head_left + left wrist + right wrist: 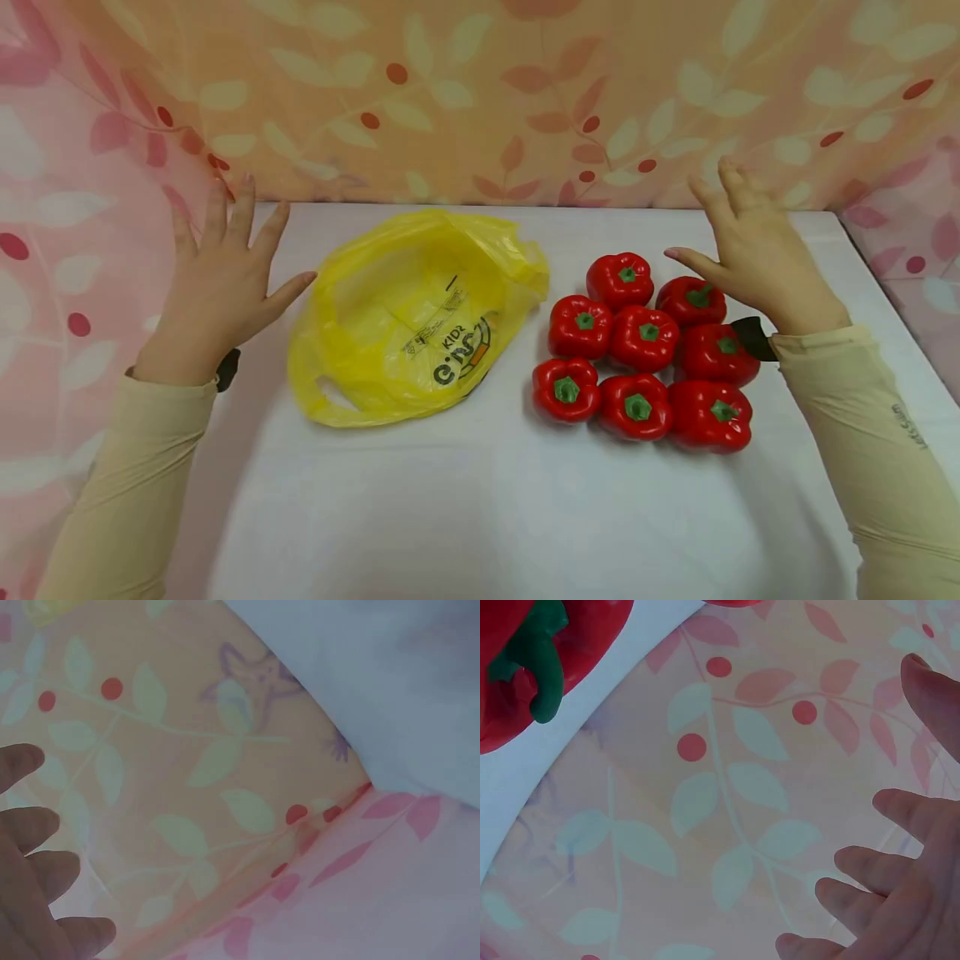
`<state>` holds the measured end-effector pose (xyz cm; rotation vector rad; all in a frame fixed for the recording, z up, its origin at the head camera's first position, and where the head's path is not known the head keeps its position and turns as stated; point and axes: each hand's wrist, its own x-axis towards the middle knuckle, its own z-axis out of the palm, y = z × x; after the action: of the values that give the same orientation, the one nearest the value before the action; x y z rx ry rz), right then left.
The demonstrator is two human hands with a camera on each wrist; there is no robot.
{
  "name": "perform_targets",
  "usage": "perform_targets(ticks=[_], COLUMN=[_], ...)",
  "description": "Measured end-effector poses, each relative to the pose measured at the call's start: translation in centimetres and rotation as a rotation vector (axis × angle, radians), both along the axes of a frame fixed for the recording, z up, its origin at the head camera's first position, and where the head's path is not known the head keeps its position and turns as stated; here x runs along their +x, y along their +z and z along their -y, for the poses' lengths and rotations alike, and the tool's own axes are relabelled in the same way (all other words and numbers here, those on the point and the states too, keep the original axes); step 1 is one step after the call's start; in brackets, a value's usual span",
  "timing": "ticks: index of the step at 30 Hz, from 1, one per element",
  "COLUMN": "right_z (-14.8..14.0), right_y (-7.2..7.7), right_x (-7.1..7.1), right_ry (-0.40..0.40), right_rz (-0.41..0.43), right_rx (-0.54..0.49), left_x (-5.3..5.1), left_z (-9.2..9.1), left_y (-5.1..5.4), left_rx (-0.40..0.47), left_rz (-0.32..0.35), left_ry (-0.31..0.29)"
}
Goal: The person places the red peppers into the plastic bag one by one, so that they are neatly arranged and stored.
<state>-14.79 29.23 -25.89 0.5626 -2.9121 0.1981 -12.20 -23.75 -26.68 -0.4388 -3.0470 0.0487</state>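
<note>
My left hand is raised with its fingers spread, just left of a yellow plastic bag, and holds nothing. The bag lies on its side with its mouth spread and dark print showing; a handle hole is at its lower left. On the other side, my right hand hovers with straight, spread fingers, holding nothing. Several red bell peppers with green stems sit in a tight cluster below and left of it. The right wrist view shows one pepper close up, apart from the fingers.
A white table bears the bag and the peppers. Leaf-patterned cloth rises behind its back edge, with pink patterned cloth along the left and more at the right. Dark bands sit at both wrists.
</note>
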Motion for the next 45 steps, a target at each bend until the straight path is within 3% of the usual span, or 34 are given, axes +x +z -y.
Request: perform_targets(ticks=[4, 9, 15, 21, 25, 30, 36, 45], right_z=[0.0, -0.8, -2.4, -4.0, -5.3, -6.9, -7.2, -8.5], right_y=[0.0, 0.1, -0.3, -1.1, -2.1, -3.8, -5.6, -7.8], right_x=[0.8, 2.3, 4.0, 6.0, 7.5, 9.2, 9.0, 10.6], right_ry=[0.002, -0.046, -0.059, -0.083, -0.134, -0.187, -0.185, -0.234], right_rz=[-0.025, 0.057, 0.127, 0.143, 0.186, 0.288, 0.404, 0.450], right_rx=[-0.067, -0.161, -0.269, -0.358, -0.406, -0.464, -0.487, -0.559], left_x=[2.1, 4.1, 5.1, 5.9, 6.3, 6.2, 7.0, 5.5], left_z=[0.5, 0.6, 0.0, -0.3, -0.7, -1.2, -0.7, -1.7], left_y=[-0.8, -2.8, -5.3, -7.0, -7.8, -8.6, -9.6, -10.8], left_rx=[0.114, 0.257, 0.378, 0.473, 0.565, 0.615, 0.665, 0.771], left_rz=[-0.044, -0.126, -0.137, -0.107, -0.114, -0.193, -0.278, -0.358], left_ry=[0.040, 0.048, 0.073, 0.077, 0.074, 0.049, 0.093, 0.044])
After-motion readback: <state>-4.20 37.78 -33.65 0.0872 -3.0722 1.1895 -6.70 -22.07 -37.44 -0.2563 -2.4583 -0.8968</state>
